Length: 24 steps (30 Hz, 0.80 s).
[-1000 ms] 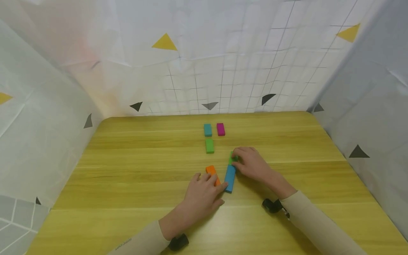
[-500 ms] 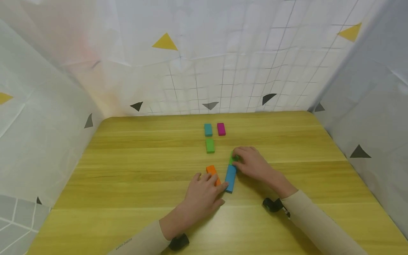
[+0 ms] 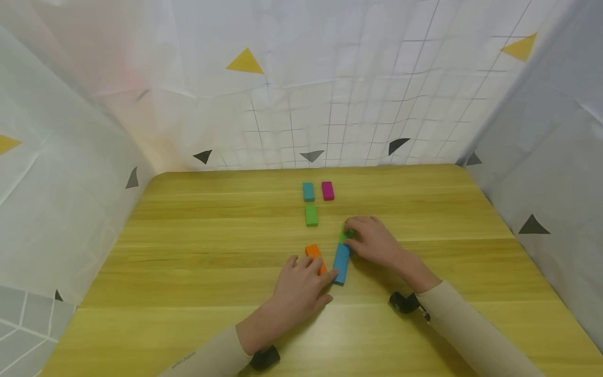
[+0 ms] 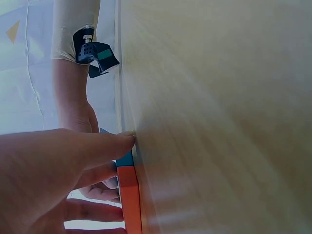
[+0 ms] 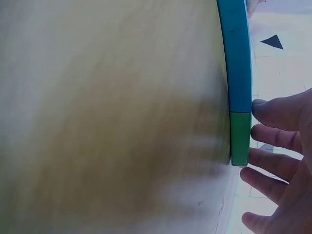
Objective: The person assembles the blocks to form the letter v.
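My left hand [image 3: 299, 288] lies with fingers spread, its fingertips on an orange block [image 3: 312, 252] and its index finger on the near end of a blue block [image 3: 341, 259]. The blue block lies end to end with a short green block [image 5: 240, 139], forming one strip. Over that joint, my right hand [image 3: 377, 243] touches the top faces with its thumb and fingertips, not wrapping round them. It partly covers the green block in the head view. In the left wrist view, the orange block [image 4: 129, 200] shows beyond my extended thumb.
Farther back on the wooden table [image 3: 198, 251] lie a teal block [image 3: 308, 191], a magenta block [image 3: 327, 190] and another green block [image 3: 311, 215]. White sheets [image 3: 292, 94] wall the table at the back and both sides. Each wrist carries a small black camera [image 3: 403, 302].
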{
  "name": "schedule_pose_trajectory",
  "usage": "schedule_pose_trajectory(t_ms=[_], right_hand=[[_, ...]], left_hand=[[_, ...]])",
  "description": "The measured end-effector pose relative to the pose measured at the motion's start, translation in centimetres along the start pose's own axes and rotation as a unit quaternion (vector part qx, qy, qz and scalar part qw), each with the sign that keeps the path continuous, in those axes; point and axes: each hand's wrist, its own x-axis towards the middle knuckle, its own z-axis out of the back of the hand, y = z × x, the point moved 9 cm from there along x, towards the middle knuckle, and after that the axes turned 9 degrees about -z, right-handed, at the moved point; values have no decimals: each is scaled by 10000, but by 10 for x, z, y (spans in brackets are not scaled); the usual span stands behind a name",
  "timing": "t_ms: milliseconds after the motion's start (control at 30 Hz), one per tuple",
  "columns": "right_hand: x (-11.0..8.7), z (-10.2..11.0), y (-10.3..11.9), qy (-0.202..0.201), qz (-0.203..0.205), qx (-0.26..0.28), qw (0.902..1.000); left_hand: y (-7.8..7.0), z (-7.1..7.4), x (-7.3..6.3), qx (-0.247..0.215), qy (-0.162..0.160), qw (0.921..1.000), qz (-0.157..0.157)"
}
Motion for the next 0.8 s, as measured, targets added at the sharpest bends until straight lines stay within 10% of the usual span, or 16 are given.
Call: schedule_pose_trajectory(t_ms=[800], right_hand=[[15,11,-14,-89,71,262,9996]], left_hand=[[3,-2,1,-90,29,10000,-6]])
